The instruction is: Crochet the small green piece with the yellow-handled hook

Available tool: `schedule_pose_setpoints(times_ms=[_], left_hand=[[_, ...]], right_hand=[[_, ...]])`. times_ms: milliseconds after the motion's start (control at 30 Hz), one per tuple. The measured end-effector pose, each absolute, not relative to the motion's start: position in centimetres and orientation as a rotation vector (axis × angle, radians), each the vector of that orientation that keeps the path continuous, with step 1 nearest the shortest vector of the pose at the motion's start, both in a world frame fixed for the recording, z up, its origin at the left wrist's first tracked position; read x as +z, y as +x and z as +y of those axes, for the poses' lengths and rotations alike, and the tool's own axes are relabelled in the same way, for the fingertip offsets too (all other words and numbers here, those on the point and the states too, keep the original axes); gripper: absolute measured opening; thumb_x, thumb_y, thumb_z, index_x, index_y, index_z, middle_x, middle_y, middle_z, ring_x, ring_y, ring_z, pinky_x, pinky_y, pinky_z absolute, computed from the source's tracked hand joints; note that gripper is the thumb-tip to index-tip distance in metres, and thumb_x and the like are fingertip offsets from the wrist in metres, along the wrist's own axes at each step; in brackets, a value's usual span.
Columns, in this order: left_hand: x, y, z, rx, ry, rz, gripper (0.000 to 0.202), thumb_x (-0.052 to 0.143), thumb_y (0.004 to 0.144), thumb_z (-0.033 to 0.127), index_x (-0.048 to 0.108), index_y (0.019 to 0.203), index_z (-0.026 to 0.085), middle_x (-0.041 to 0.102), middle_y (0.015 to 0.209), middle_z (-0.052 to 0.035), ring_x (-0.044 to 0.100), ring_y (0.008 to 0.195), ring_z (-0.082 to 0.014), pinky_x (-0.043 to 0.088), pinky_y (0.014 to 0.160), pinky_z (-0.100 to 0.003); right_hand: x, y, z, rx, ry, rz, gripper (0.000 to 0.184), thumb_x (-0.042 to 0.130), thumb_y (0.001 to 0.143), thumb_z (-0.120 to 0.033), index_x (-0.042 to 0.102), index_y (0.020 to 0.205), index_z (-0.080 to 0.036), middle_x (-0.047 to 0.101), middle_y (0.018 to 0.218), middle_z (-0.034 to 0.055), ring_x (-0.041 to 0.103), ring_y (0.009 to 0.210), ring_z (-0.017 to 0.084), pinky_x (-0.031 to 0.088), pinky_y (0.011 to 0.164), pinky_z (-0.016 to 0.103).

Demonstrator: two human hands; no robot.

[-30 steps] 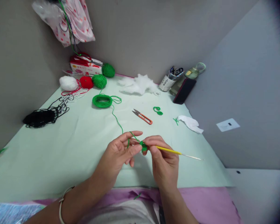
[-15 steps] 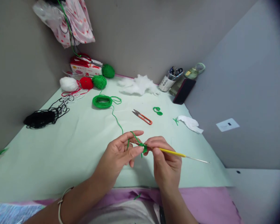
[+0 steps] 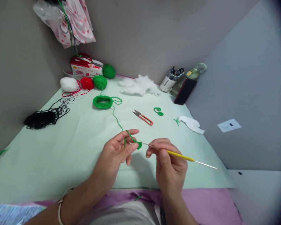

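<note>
My left hand (image 3: 117,150) pinches a small green crochet piece (image 3: 139,145) between thumb and fingers, with green yarn (image 3: 118,123) looped over the index finger and running back to a green coil (image 3: 103,101). My right hand (image 3: 168,162) is closed on a yellow-handled crochet hook (image 3: 180,155). The hook's metal tip reaches left into the green piece. Both hands hover just above the pale green table cover (image 3: 61,150) near its front edge.
Orange thread snips (image 3: 143,117) lie behind the hands. White, red and green yarn balls (image 3: 86,82), a box (image 3: 85,68), white stuffing (image 3: 138,85), black yarn (image 3: 41,118), a pen cup (image 3: 170,81), a dark phone (image 3: 184,90) and white fabric (image 3: 191,124) ring the cover.
My right hand has drawn back to the right with the hook, so more of the metal shaft shows. My left hand and the green piece shifted slightly left.
</note>
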State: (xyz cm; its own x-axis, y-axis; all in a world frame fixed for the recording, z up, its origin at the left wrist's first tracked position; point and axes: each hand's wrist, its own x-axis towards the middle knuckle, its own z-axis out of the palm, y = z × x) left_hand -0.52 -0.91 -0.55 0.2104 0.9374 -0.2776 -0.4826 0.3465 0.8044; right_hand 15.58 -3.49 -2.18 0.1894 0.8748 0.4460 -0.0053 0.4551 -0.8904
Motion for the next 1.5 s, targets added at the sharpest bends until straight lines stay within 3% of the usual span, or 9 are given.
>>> schedule_pose_setpoints(times_ms=[233,400,533,700,900,1500], left_hand=[[-0.7,-0.5,-1.1,1.008,0.646,0.779,0.044,0.093,0.08,0.032,0.078,0.12,0.021,0.065,0.083,0.0035,0.035,0.048,-0.0015,0.034,0.046,-0.02],[-0.7,-0.6,-0.8,1.017,0.619,0.804,0.049,0.093,0.079,0.03,0.074,0.123,0.019,0.064,0.082,0.0045,0.033,0.048,-0.001,0.035,0.046,-0.019],[-0.8,-0.8,-0.8,1.043,0.661,0.833,0.052,0.093,0.078,0.029,0.073,0.125,0.019,0.064,0.084,0.0044,0.04,0.051,-0.0024,0.037,0.047,-0.019],[-0.8,-1.1,-1.0,1.07,0.773,0.921,0.049,0.088,0.082,0.028,0.071,0.128,0.021,0.064,0.088,0.0044,0.049,0.055,-0.0044,0.044,0.052,-0.019],[-0.6,-0.8,-0.8,1.107,0.868,0.986,0.049,0.085,0.079,0.025,0.07,0.126,0.019,0.063,0.085,0.0049,0.048,0.055,-0.0054,0.047,0.052,-0.02],[-0.6,-1.1,-0.8,1.114,0.94,1.033,0.047,0.085,0.078,0.024,0.074,0.123,0.02,0.067,0.083,0.0042,0.049,0.054,-0.0055,0.049,0.052,-0.019]], right_hand=[[-2.1,14.9,-3.3,0.742,-0.912,-1.274,0.018,0.065,0.104,-0.026,0.083,0.104,-0.029,0.081,0.103,0.0075,0.071,0.083,0.019,0.058,0.062,0.031],[-2.4,14.8,-2.9,0.814,-0.851,-1.164,0.018,0.064,0.105,-0.03,0.081,0.1,-0.028,0.083,0.098,0.0054,0.068,0.072,0.015,0.056,0.06,0.028],[-2.4,15.1,-2.8,0.884,-0.852,-1.177,0.019,0.062,0.107,-0.03,0.079,0.099,-0.026,0.082,0.098,0.0045,0.067,0.066,0.012,0.057,0.061,0.027],[-2.2,15.5,-3.2,0.708,-0.886,-1.362,0.021,0.058,0.108,-0.022,0.078,0.103,-0.024,0.081,0.099,0.0049,0.07,0.074,0.015,0.059,0.066,0.03],[-2.1,15.9,-3.5,0.585,-0.912,-1.505,0.021,0.057,0.106,-0.016,0.077,0.105,-0.024,0.08,0.095,0.0045,0.073,0.085,0.019,0.059,0.073,0.033],[-1.7,16.3,-3.4,0.492,-0.867,-1.658,0.025,0.055,0.104,-0.007,0.074,0.108,-0.022,0.079,0.094,0.0038,0.075,0.091,0.018,0.06,0.079,0.033]])
